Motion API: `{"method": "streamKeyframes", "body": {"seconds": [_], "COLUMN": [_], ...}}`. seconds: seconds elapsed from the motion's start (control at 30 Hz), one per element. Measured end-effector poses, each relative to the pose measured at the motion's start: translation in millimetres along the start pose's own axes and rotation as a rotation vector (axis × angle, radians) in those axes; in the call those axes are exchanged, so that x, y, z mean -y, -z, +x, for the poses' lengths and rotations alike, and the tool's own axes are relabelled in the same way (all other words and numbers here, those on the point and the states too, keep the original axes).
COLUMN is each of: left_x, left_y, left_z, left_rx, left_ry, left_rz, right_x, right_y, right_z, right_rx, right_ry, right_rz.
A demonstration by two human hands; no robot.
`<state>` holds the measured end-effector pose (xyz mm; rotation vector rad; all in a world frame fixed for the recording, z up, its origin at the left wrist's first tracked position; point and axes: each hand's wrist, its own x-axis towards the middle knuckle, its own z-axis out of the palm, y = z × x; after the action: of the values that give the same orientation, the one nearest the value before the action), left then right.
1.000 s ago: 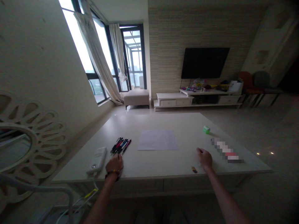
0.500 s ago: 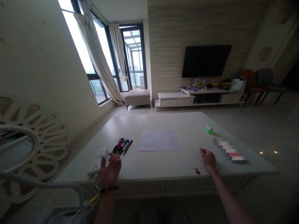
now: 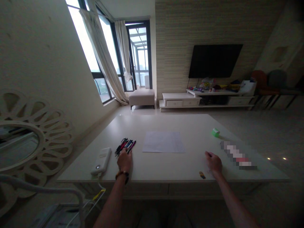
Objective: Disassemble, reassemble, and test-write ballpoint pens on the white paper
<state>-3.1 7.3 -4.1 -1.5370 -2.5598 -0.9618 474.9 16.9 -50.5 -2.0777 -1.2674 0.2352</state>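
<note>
My left hand [image 3: 124, 161], with a bracelet at the wrist, is at the near end of a bunch of pens [image 3: 123, 145] on the white table [image 3: 161, 167]. Its fingers curl down over the pens' ends, and whether they grip any is hidden. My right hand [image 3: 214, 163] rests closed on the table at the right; what it holds, if anything, cannot be made out. Between the hands and farther back lies a white sheet of paper [image 3: 163, 142]. A small brown-and-black item [image 3: 202, 175] lies by the front edge, left of my right hand.
A white power bank [image 3: 103, 161] with a cable stands left of the pens. At the right are a green-and-white block [image 3: 215, 132] and a long blurred-out item [image 3: 238, 155]. A curved metal rail [image 3: 42, 187] crosses the lower left.
My left hand has moved right and forward from beside the power bank to the pens, its fingers now lowered. The view has shifted slightly; my right hand stays closed in place.
</note>
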Motion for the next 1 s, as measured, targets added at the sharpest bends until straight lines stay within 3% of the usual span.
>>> {"method": "streamKeyframes", "body": {"seconds": [0.13, 0.23, 0.33, 0.37, 0.43, 0.5, 0.57, 0.63, 0.7, 0.8, 0.87, 0.93, 1.0], "left_x": [-6.2, -7.2, -12.3, -16.2, -27.8, -43.2, -60.4, -77.7, -94.2, -116.2, -128.0, -135.5, -137.7], "left_y": [0.7, 3.0, 15.6, 22.7, 39.9, 57.9, 72.9, 82.3, 85.6, 80.6, 72.2, 61.1, 48.4], "left_z": [1.4, 1.6, -4.0, -8.6, -23.0, -43.7, -67.6, -90.8, -109.7, -126.0, -129.2, -128.5, -125.6], "left_rx": [0.028, -0.019, -0.010, 0.045, 0.260, 0.436, 0.498, 0.464, 0.406, 0.345, 0.360, 0.420, 0.490], "left_ry": [0.054, 0.081, 0.246, 0.333, 0.447, 0.406, 0.318, 0.249, 0.187, 0.092, 0.039, -0.001, -0.020], "left_rz": [0.080, -0.109, -0.617, -0.860, -1.413, -1.887, -2.087, -2.026, -1.830, -1.637, -1.599, -1.540, -1.462], "right_x": [0.1, 1.5, 3.0, 3.3, 2.9, 1.4, 0.3, 2.9, 14.0, 53.8, 92.6, 132.4, 164.2], "right_y": [0.6, 2.1, 2.4, 2.0, 1.0, 0.3, 1.4, 5.0, 10.8, 19.0, 19.9, 15.2, 6.4], "right_z": [0.4, -0.4, -1.2, -1.3, -0.9, 0.1, 1.0, -1.4, -11.5, -48.4, -83.6, -116.9, -139.5], "right_rx": [-0.002, 0.004, 0.008, 0.008, 0.005, -0.002, -0.007, -0.020, -0.050, -0.026, 0.185, 0.527, 0.752], "right_ry": [0.010, 0.010, 0.011, 0.016, 0.018, 0.007, 0.004, 0.017, 0.034, 0.089, 0.160, 0.126, 0.068], "right_rz": [-0.016, -0.026, -0.027, -0.026, -0.022, -0.011, 0.011, 0.056, 0.148, 0.395, 0.613, 0.786, 0.956]}}
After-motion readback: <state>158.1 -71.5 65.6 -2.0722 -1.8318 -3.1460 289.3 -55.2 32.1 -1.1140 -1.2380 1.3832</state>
